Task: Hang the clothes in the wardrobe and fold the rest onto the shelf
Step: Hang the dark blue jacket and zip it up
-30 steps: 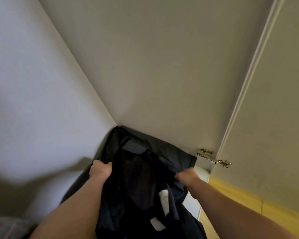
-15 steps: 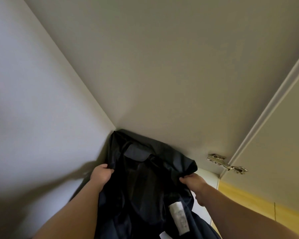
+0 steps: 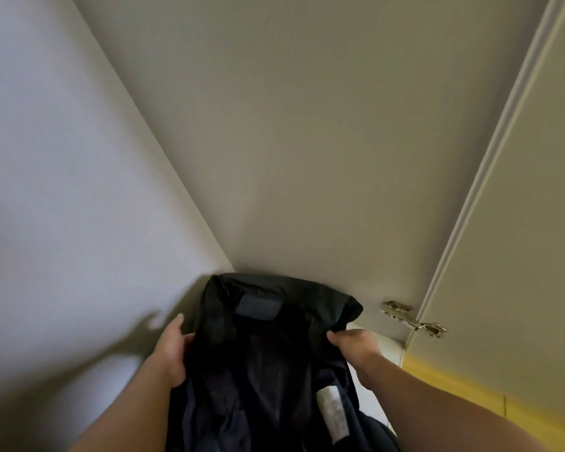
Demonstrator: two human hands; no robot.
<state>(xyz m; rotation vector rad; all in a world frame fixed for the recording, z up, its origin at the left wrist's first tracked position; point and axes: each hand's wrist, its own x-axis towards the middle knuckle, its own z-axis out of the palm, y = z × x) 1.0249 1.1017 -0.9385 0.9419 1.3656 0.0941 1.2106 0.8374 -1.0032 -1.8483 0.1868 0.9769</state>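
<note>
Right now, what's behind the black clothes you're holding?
Behind the black garment, held by the left hand and right hand, pale wardrobe panels meet in a corner. The garment covers the bottom of that corner, so anything there is hidden.

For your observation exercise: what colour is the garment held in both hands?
The garment is black; head view.

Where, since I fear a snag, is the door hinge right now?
Head view, lower right: the hinge sits where the door meets the side panel, just right of the jacket.
</note>
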